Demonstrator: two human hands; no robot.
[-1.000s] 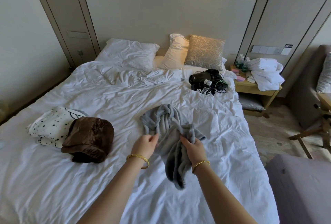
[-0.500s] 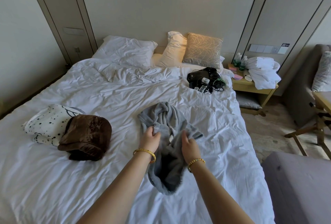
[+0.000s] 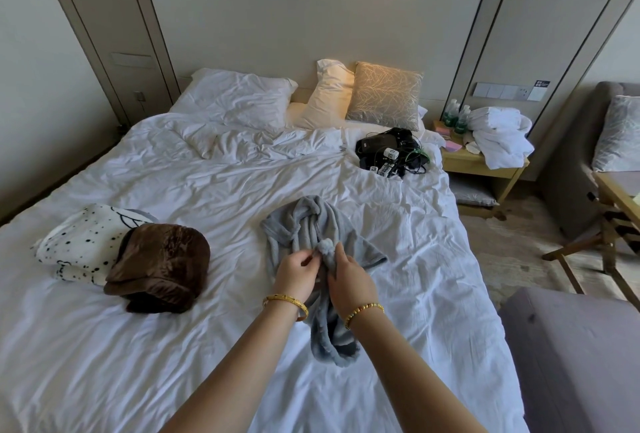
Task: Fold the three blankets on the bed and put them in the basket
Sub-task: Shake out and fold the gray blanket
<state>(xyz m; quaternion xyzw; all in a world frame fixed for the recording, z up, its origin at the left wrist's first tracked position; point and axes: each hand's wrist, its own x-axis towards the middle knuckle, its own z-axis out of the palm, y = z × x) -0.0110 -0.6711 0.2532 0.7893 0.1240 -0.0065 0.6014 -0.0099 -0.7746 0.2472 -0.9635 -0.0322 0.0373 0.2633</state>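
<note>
Fingers (image 3: 331,251) of right hand (image 3: 349,278): curled, pinching a bunched knot of grey blanket (image 3: 311,231) at frame centre. Fingers of left hand (image 3: 296,273): curled, pinching the same bunch from the left side; the two hands almost touch.

Grey blanket: crumpled, unfolded. Upper part lies on the bed (image 3: 207,183) just above the hands; lower part hangs as a twisted tail between the wrists toward the bottom of the frame. Long axis: roughly top to bottom of the frame, upper end leaning slightly left. No clear edge or corner found yet, by the look of it.

Brown blanket (image 3: 162,263): left of centre, a loose heap, not folded. Lies partly over the next item.

Spotted white blanket (image 3: 79,245): far left, bundled under the brown one's left edge, not neatly folded.

Basket: not in view.

Progress, as judged: near the start. None of the three folded, none stowed. Remaining: spread and fold grey, then brown and spotted, then carry all to the basket.

Other: black gear and cables (image 3: 391,152), upper right of the bed.
</note>
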